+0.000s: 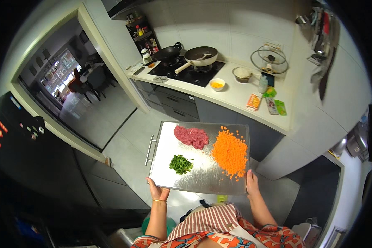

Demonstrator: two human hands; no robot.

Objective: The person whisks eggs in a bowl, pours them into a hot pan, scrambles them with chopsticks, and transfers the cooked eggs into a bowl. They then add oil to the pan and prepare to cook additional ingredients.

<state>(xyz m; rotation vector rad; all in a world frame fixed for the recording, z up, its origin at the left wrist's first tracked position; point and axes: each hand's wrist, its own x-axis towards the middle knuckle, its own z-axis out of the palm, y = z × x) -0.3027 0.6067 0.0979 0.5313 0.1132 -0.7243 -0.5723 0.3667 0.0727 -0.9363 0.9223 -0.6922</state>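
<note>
A stainless steel cutting board (201,179) is held level in front of my body, above the floor. My left hand (158,190) grips its near left corner, and my right hand (251,183) clasps its right edge near the front. On the board lie a mound of raw minced meat (191,137) at the far side, chopped green onion (181,164) at the left, and a large pile of diced carrot (230,152) at the right. A bar handle (150,150) sticks out from the board's left side.
Beyond the board runs a white counter (235,96) with a black gas hob (189,74). A frying pan (201,55) with a spatula and a black wok (168,53) sit there. Nearby are a yellow-filled bowl (217,84), a rice bowl (242,75) and seasoning packets (271,105). A doorway (90,93) opens left.
</note>
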